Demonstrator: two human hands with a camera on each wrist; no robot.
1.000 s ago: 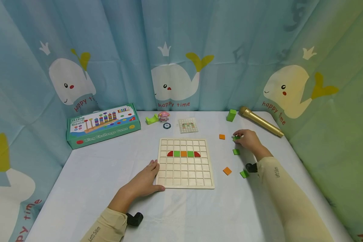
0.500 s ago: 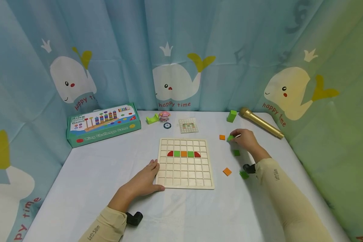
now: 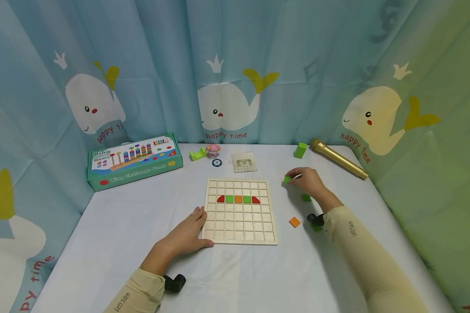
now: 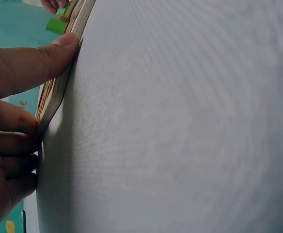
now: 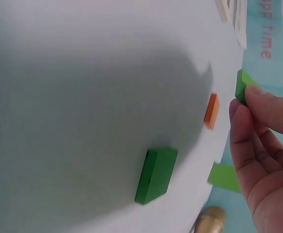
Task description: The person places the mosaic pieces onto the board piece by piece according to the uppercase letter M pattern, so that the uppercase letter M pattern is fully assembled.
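My right hand [image 3: 306, 180] pinches a small green square tile [image 5: 240, 88] between thumb and fingertips, raised a little over the table at the right of the board. Just below that tile in the right wrist view lies an orange tile [image 5: 212, 111]; the head view mostly hides it. At the left front corner of a pale wooden grid board [image 3: 239, 221] rests my left hand [image 3: 186, 232], thumb along the near edge and fingers at the left side. One board row carries a red quarter-round piece [image 3: 221, 199], green [image 3: 229, 198], orange [image 3: 238, 198] and green squares, and another red piece [image 3: 256, 199].
Right of the board lie another orange tile [image 3: 294, 222] and two green tiles, one [image 3: 306, 198] under my forearm. Behind stand a green block [image 3: 300, 150], a gold microphone [image 3: 338, 159], a pattern card [image 3: 243, 162], a pink figurine [image 3: 213, 150] and a game box [image 3: 135, 163].
My right hand has lifted the green tile and carried it left, over the orange tile near the back. The left hand stays at the board's corner.
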